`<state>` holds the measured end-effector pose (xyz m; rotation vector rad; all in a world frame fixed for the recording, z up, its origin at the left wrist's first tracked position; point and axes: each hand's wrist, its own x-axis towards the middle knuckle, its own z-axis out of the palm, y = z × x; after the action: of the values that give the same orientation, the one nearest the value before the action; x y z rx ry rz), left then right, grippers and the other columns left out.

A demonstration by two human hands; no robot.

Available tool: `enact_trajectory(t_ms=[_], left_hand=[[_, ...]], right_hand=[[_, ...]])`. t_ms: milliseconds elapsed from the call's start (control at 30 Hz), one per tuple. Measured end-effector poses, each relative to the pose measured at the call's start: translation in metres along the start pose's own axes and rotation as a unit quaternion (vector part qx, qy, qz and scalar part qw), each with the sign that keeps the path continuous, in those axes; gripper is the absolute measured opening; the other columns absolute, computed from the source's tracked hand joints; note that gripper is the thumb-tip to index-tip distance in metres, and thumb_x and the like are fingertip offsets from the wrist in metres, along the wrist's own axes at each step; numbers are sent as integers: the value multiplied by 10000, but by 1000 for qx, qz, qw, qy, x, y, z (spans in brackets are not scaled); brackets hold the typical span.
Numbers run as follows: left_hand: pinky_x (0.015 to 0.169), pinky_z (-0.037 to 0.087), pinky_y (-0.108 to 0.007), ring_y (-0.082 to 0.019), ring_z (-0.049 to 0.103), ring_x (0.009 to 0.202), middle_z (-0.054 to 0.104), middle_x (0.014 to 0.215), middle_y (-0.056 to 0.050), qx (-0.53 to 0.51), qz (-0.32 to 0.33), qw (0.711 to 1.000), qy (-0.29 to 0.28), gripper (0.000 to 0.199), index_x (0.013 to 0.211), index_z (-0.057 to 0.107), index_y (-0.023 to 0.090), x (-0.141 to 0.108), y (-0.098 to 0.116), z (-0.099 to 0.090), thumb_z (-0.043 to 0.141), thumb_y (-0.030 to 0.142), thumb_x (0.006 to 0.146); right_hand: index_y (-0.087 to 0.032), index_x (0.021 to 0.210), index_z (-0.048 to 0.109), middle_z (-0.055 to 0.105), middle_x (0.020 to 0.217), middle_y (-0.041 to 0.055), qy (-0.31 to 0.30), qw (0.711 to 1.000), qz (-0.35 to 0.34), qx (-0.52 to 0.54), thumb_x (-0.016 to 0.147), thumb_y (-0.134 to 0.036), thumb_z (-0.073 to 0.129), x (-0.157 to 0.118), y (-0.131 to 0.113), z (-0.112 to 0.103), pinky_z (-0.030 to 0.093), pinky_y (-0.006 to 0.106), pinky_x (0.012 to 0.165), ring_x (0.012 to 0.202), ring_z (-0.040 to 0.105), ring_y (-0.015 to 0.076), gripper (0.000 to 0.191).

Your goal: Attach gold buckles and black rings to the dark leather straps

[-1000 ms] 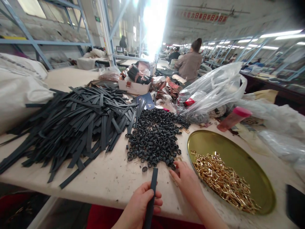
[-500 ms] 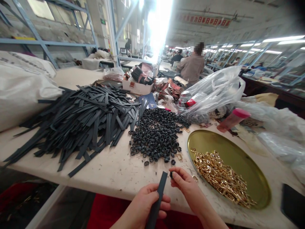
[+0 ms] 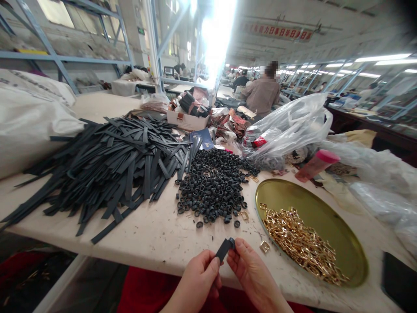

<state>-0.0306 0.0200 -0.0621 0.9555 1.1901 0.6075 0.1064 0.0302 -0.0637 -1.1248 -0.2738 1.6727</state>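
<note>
The left hand (image 3: 204, 273) pinches a flat black leathery strip (image 3: 222, 251); the right hand (image 3: 249, 266) grips a round black ring (image 3: 231, 242), seemingly for threading, which calls for careful alignment.

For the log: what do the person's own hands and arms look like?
The left hand and right hand are bare, with no gloves, rings or watch visible. No sleeves show on the visible forearms.

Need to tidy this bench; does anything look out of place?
Yes: one gold buckle lies loose on the tabletop beside the tray, another by the pile of black rings. They look stray because similar buckles are heaped inside the tray.
</note>
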Motion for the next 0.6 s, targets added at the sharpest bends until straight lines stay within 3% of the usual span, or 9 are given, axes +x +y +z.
enact_trajectory(t_ms=[133, 300, 433, 600], left_hand=[[419, 310, -185, -89, 430, 414, 476, 488, 58, 136, 49, 989, 28, 224, 718, 495, 179, -6, 6, -5, 348, 322, 810], [506, 268, -205, -108, 451, 555, 509, 565, 33, 298, 118, 947, 16, 220, 624, 524, 178, -17, 19, -9, 378, 228, 781], [505, 246, -211, -112, 451, 558, 520, 565, 31, 337, 107, 935, -12, 220, 611, 538, 175, -22, 27, -10, 376, 205, 756], [488, 263, -202, -109, 435, 525, 487, 543, 43, 319, 77, 944, -30, 249, 640, 531, 169, -23, 28, -13, 355, 265, 786]], right_hand=[[-182, 868, 611, 638, 703, -25, -10, 988, -58, -141, 648, -364, 710, -3, -1, 0, 463, 216, 604, 592, 554, 91, 302], [-162, 852, 647, 607, 626, -3, -31, 928, -159, -336, 653, -415, 676, -3, -4, -11, 425, 265, 595, 604, 532, 143, 323], [-167, 826, 646, 599, 604, -9, -81, 923, -130, -352, 663, -430, 659, -10, -13, -15, 414, 269, 594, 582, 533, 141, 309], [-169, 844, 628, 607, 569, -24, -123, 954, -58, -268, 672, -424, 663, -25, -20, -17, 407, 254, 610, 563, 532, 119, 309]])
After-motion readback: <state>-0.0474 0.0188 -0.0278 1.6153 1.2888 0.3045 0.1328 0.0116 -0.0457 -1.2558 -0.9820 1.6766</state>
